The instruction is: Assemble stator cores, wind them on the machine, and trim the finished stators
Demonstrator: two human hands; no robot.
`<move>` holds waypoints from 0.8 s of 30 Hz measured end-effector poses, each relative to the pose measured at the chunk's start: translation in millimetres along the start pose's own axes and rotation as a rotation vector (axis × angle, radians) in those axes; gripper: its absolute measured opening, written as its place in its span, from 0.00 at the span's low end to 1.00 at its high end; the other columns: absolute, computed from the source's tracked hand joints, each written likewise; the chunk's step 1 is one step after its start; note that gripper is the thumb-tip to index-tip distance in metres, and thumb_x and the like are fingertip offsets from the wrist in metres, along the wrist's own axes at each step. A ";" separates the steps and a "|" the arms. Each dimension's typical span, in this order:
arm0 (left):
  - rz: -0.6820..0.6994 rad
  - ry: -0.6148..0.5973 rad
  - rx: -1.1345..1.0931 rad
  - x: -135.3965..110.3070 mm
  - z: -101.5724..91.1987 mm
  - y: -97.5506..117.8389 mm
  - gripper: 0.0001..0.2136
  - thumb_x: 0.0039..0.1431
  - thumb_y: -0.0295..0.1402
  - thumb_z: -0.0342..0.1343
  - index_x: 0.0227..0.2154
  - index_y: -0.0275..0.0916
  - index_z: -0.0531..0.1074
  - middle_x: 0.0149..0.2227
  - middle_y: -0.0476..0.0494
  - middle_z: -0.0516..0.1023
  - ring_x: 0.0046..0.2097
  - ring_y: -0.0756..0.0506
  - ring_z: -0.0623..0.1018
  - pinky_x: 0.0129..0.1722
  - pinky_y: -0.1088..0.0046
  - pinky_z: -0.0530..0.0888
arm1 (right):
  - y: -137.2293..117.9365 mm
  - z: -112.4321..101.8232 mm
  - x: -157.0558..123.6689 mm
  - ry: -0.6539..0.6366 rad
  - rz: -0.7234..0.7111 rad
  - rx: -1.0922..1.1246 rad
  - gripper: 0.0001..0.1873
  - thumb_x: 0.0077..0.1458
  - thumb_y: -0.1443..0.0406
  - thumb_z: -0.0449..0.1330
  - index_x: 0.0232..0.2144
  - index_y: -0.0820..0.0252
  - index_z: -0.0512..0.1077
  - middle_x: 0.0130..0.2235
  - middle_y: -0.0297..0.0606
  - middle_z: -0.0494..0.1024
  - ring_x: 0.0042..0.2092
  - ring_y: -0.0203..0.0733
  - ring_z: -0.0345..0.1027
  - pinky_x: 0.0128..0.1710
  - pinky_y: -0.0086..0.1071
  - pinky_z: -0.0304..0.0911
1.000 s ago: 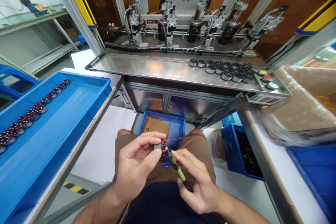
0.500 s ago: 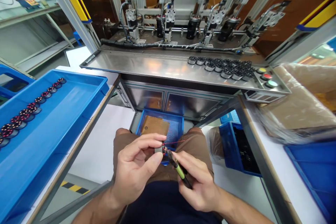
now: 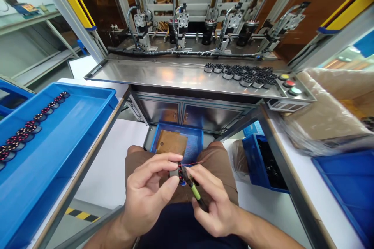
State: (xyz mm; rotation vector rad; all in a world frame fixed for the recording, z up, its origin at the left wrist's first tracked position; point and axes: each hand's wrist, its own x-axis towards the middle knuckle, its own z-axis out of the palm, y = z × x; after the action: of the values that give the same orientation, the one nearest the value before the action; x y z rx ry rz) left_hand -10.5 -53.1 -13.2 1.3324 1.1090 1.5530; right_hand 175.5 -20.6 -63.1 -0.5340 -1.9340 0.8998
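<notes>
Between the fingertips and thumb of my left hand (image 3: 147, 192) is a small round motor stator (image 3: 174, 172) with a grey side and a black face with red windings. A thin red wire (image 3: 194, 163) sticks out from it to the right. My right hand (image 3: 216, 198) is wrapped around cutting pliers (image 3: 195, 192) with black and lime-green handles. The jaws are at the stator's right face, close to the wire; whether they close on it I cannot tell. Both hands are above my lap.
At left, a blue tray (image 3: 78, 114) holds a row of red-wound stators (image 3: 30, 126). Ahead, a steel ledge (image 3: 140, 72) carries many black-and-grey stators (image 3: 245, 74) beside push buttons (image 3: 289, 83). A blue bin (image 3: 254, 163) and a plastic-lined box (image 3: 324, 120) stand right. Below is another blue bin (image 3: 198, 136) with cardboard.
The plier jaws have shifted slightly up along the stator's face. My left hand keeps its hold. The whole view has moved a little.
</notes>
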 end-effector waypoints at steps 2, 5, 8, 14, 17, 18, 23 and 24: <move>-0.001 -0.007 0.006 0.0 0.3 0.2 0.13 0.58 0.21 0.60 0.42 0.45 0.79 0.47 0.45 0.82 0.52 0.47 0.79 0.51 0.75 0.77 | 0.1 -0.3 -0.1 0.005 -0.002 -0.020 0.41 0.45 0.76 0.54 0.64 0.59 0.59 0.44 0.45 0.75 0.46 0.47 0.73 0.40 0.35 0.74; 0.011 -0.017 0.005 0.5 0.8 -0.4 0.13 0.58 0.20 0.60 0.42 0.44 0.78 0.47 0.45 0.82 0.52 0.47 0.79 0.50 0.75 0.78 | -0.3 -1.3 0.3 0.006 -0.013 -0.027 0.39 0.46 0.75 0.54 0.63 0.60 0.60 0.41 0.44 0.75 0.41 0.46 0.73 0.39 0.37 0.74; 0.020 -0.028 0.014 1.2 -0.1 -2.2 0.14 0.58 0.20 0.60 0.43 0.44 0.78 0.47 0.44 0.82 0.52 0.47 0.79 0.50 0.76 0.78 | -1.1 -3.2 0.0 0.004 -0.008 -0.052 0.39 0.46 0.76 0.54 0.63 0.59 0.61 0.35 0.41 0.74 0.38 0.45 0.72 0.35 0.35 0.73; 0.155 -0.091 0.113 4.3 -10.1 -9.6 0.16 0.56 0.18 0.60 0.45 0.43 0.77 0.54 0.40 0.77 0.51 0.43 0.79 0.50 0.67 0.79 | -0.3 -13.5 -9.8 0.026 0.157 -0.124 0.37 0.48 0.76 0.55 0.62 0.58 0.64 0.37 0.41 0.78 0.42 0.46 0.75 0.42 0.36 0.74; 0.346 -0.107 0.232 6.9 -17.4 -13.7 0.25 0.50 0.16 0.63 0.51 0.41 0.73 0.59 0.36 0.71 0.51 0.40 0.79 0.51 0.61 0.80 | -2.3 -23.2 -14.3 -0.001 0.249 -0.162 0.36 0.48 0.75 0.57 0.61 0.58 0.65 0.42 0.43 0.79 0.43 0.45 0.75 0.52 0.40 0.71; 0.395 -0.095 0.284 7.7 -19.4 -14.8 0.29 0.48 0.15 0.65 0.54 0.41 0.71 0.59 0.35 0.72 0.53 0.39 0.79 0.52 0.60 0.80 | -4.3 -26.5 -14.6 -0.015 0.262 -0.146 0.35 0.49 0.75 0.57 0.61 0.58 0.66 0.41 0.42 0.79 0.41 0.44 0.75 0.52 0.40 0.71; 0.522 -0.067 0.532 10.8 -22.8 -14.2 0.30 0.47 0.16 0.66 0.55 0.38 0.70 0.56 0.35 0.74 0.52 0.39 0.80 0.51 0.61 0.81 | -21.4 -36.9 -10.8 -0.054 0.291 0.054 0.39 0.49 0.78 0.55 0.63 0.51 0.63 0.40 0.40 0.78 0.36 0.39 0.74 0.41 0.33 0.74; 0.543 -0.067 0.569 11.1 -22.4 -12.9 0.28 0.48 0.17 0.66 0.53 0.39 0.71 0.56 0.36 0.74 0.50 0.41 0.81 0.50 0.63 0.82 | -25.1 -37.7 -9.8 -0.059 0.297 0.100 0.40 0.48 0.78 0.54 0.63 0.50 0.62 0.40 0.40 0.78 0.37 0.40 0.74 0.41 0.33 0.74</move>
State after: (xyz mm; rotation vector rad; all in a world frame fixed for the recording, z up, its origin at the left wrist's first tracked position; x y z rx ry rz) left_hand -33.8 -41.3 -23.6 2.1962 1.2683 1.5983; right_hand 212.9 -29.1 -37.1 -0.7562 -1.8794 1.2051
